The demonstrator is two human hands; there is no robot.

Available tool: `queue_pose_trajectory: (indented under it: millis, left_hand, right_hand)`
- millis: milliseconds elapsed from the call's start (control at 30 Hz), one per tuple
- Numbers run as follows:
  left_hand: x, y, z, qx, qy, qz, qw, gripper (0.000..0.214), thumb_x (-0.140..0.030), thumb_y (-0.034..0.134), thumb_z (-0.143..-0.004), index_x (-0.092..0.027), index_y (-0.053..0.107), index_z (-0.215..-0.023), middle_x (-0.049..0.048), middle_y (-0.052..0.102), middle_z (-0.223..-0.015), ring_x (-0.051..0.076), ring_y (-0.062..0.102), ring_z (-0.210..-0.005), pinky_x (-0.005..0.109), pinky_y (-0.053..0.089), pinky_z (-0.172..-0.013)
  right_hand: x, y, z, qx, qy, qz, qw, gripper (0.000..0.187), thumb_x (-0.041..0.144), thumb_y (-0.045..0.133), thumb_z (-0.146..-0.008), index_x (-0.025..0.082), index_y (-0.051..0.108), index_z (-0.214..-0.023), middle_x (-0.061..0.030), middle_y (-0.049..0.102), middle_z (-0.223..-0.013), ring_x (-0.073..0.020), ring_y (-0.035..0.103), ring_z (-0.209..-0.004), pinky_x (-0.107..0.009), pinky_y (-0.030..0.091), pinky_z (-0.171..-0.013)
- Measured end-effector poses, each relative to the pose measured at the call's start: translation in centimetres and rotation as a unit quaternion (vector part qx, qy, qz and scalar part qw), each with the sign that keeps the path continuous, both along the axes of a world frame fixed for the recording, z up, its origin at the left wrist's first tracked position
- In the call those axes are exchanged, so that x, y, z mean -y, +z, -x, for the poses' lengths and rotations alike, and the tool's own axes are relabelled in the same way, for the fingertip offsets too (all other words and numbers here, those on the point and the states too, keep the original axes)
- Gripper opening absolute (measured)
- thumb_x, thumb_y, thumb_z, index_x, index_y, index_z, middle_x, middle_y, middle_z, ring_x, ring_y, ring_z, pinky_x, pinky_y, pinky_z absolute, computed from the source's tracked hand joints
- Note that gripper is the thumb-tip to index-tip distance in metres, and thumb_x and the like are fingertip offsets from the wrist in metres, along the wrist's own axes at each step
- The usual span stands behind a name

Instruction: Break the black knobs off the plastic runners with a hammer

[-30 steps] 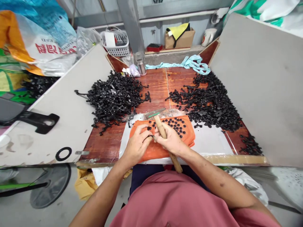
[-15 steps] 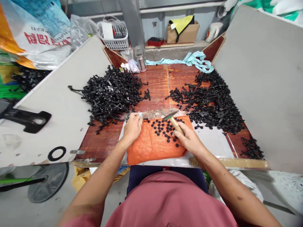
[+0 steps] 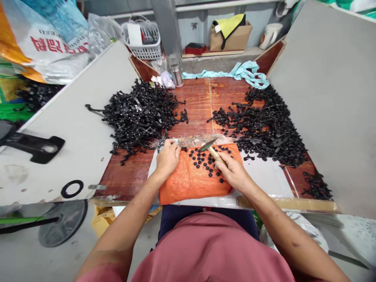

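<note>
Now our right hand (image 3: 233,172) is closed around the wooden handle of a small knife (image 3: 210,149), its blade angled over the black discs (image 3: 205,161) scattered on the orange cloth (image 3: 188,182). Our left hand (image 3: 167,158) curls at the cloth's far corner, beside the left heap of black strips (image 3: 141,115). Whether it grips one, we cannot tell. It looks like trimming, and any cut wants fingers kept clear of the blade.

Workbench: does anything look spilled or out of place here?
Mostly tidy. One large black ring lies alone on the left grey board, far from the piles of black parts. A few black pieces sit apart at the front right corner. Loose small rings dot the orange cloth.
</note>
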State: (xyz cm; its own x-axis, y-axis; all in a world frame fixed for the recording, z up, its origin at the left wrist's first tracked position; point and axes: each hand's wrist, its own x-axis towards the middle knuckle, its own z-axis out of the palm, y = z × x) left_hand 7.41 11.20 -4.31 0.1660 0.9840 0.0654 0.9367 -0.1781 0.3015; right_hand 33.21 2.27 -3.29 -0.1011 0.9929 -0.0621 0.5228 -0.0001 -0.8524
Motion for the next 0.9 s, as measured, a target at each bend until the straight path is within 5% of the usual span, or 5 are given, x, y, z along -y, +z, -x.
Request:
queue_pose_trajectory:
  millis: [233,400,567,733,900]
  left_hand:
    - [1.0,-0.2,-0.7,-0.055,0.022,-0.028,0.998,0.033,-0.034,0.042,-0.104,-0.020,0.070,-0.112,0.0081,0.052,-0.149,0.020,0.069,-0.096,0.031,0.054,-0.072]
    - [1.2,-0.6,-0.9,-0.068,0.035,-0.033,0.997,0.034,-0.035,0.041,-0.104,-0.022,0.070,-0.115,0.0083,0.052,-0.149,0.019,0.068,-0.090,0.030,0.053,-0.068]
    - [1.1,-1.0,-0.8,-0.070,0.044,-0.035,0.996,0.034,-0.035,0.042,-0.104,-0.021,0.071,-0.115,0.0085,0.052,-0.149,0.020,0.068,-0.088,0.031,0.052,-0.066]
    - [1.0,-1.2,-0.8,-0.065,0.045,-0.035,0.996,0.034,-0.036,0.043,-0.104,-0.021,0.071,-0.116,0.0085,0.053,-0.149,0.020,0.067,-0.089,0.030,0.052,-0.067]
    - [1.0,-1.5,-0.8,-0.072,0.045,-0.040,0.996,0.034,-0.036,0.042,-0.104,-0.022,0.071,-0.115,0.0074,0.054,-0.148,0.021,0.068,-0.089,0.031,0.051,-0.067]
  right_hand:
    - [-2.9,2.0,1.3,0.187,0.051,-0.101,0.976,0.052,0.023,0.044,-0.103,0.026,0.047,-0.155,-0.0088,0.075,-0.118,-0.0252,0.071,-0.094,-0.033,0.052,-0.081]
    - [-4.2,2.8,2.7,0.199,0.074,-0.178,0.961,0.052,0.028,0.038,-0.108,0.032,0.041,-0.159,-0.0073,0.067,-0.139,-0.0253,0.070,-0.110,-0.035,0.055,-0.090]
    - [-4.6,2.4,3.9,0.306,0.111,-0.134,0.936,0.052,0.027,0.038,-0.108,0.033,0.041,-0.160,-0.0095,0.076,-0.113,-0.0260,0.074,-0.091,-0.034,0.056,-0.077]
    - [-4.9,2.8,4.3,0.290,0.093,-0.159,0.939,0.054,0.028,0.033,-0.109,0.031,0.034,-0.163,-0.0102,0.073,-0.125,-0.0251,0.072,-0.100,-0.033,0.054,-0.082]
    - [-5.6,3.2,4.5,0.354,0.121,-0.095,0.923,0.050,0.033,0.037,-0.109,0.036,0.043,-0.158,-0.0064,0.079,-0.093,-0.0249,0.074,-0.078,-0.031,0.051,-0.070]
